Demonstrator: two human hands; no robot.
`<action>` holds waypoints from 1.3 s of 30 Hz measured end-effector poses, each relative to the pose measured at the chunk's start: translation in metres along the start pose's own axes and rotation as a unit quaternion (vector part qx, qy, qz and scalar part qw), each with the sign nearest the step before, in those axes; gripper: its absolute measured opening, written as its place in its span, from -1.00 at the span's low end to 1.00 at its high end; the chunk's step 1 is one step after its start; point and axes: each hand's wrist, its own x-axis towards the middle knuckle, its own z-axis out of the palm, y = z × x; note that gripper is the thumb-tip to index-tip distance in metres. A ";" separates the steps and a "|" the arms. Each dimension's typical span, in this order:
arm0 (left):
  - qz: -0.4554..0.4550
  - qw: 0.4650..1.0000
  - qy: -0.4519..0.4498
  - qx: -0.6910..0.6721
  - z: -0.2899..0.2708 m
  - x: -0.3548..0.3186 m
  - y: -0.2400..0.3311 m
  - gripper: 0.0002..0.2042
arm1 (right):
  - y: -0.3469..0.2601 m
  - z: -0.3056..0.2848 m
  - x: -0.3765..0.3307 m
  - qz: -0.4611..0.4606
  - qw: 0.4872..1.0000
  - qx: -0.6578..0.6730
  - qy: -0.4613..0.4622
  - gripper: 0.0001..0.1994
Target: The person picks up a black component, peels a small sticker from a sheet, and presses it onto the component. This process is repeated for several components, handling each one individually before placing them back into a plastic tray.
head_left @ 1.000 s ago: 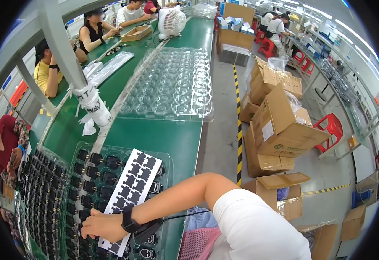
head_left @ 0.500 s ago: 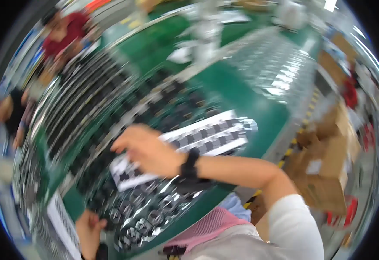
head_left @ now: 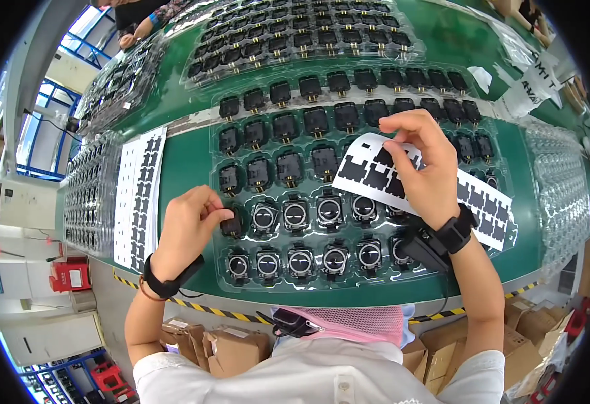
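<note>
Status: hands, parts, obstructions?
Left hand at black module, tray's left end. Right hand over white sheet, contact unclear. Sheet lies across clear tray, hiding part of it.

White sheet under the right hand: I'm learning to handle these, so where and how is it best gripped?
Probably pinch the white sheet at its left end, coming from the left: that end looks bent upward, offering a free edge, while the right hand covers the middle.
</note>
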 end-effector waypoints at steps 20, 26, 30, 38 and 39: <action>0.021 0.857 -0.267 -0.441 0.051 0.062 0.096 -0.25 | -0.001 0.004 -0.004 -0.051 0.993 0.093 -0.045 -0.80; 0.031 0.872 -0.149 -0.465 0.072 0.075 0.097 -0.42 | -0.006 0.000 -0.002 -0.083 0.989 -0.023 -0.117 -0.75; 0.036 0.879 -0.150 -0.451 0.068 0.073 0.096 -0.40 | -0.006 -0.002 -0.002 -0.098 0.987 -0.031 -0.125 -0.76; 0.007 0.864 -0.160 -0.478 0.064 0.071 0.098 -0.40 | -0.006 0.001 -0.004 -0.068 0.989 0.020 -0.133 -0.81; 0.026 0.870 -0.151 -0.468 0.065 0.072 0.097 -0.40 | -0.007 0.001 -0.003 -0.031 0.989 0.045 -0.136 -0.82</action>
